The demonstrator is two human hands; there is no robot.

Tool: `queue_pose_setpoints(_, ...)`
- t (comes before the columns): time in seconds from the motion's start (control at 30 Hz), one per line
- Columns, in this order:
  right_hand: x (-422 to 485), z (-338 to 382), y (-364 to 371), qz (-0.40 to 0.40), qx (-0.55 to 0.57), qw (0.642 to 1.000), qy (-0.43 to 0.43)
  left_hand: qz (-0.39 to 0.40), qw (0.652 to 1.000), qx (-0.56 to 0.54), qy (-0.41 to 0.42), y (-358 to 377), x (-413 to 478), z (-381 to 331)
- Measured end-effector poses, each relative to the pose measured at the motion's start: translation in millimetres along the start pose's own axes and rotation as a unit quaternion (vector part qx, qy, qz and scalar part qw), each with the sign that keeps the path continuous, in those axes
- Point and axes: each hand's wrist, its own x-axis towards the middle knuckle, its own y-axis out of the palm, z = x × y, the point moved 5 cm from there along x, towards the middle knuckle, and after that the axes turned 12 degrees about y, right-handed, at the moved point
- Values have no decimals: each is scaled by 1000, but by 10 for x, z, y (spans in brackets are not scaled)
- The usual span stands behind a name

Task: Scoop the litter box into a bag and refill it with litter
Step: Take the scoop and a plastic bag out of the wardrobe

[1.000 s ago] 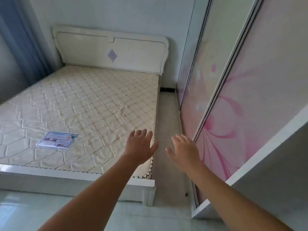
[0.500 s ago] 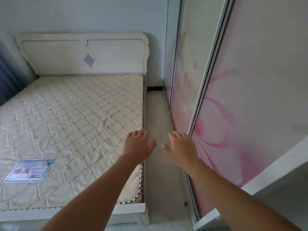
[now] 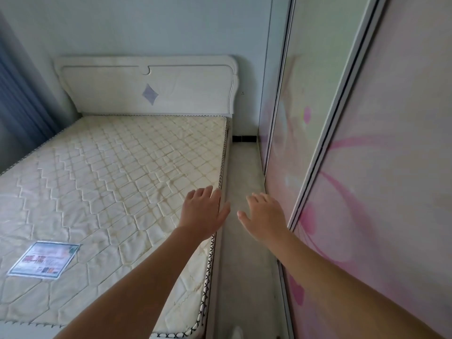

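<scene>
Both hands hold nothing, fingers straight and slightly spread, palms down, arms stretched forward. Left hand (image 3: 203, 211) hovers over the right edge of a bare quilted mattress (image 3: 110, 172); right hand (image 3: 265, 218) hangs just beside it, above the narrow strip of pale floor (image 3: 244, 167) between the bed and the sliding wardrobe doors (image 3: 391, 167), which bear a pink floral print. A white headboard (image 3: 146, 86) with a small diamond mark stands at the far end against the wall. A printed label (image 3: 44, 260) lies on the near left of the mattress, and a blue curtain (image 3: 17, 99) hangs at far left. Where the litter box sits cannot be told from this view.
</scene>
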Motion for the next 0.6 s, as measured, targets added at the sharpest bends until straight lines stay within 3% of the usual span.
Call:
queue_pose_setpoints(0.3, 1338, 10, 177, 14, -43, 999, -12, 14, 1000, -9, -9, 600, 1074, 603)
queue_pose_setpoints(0.6, 2528, -45, 43, -6, -46, 999, -4, 13, 1000, -5, 10, 717, 2233, 994)
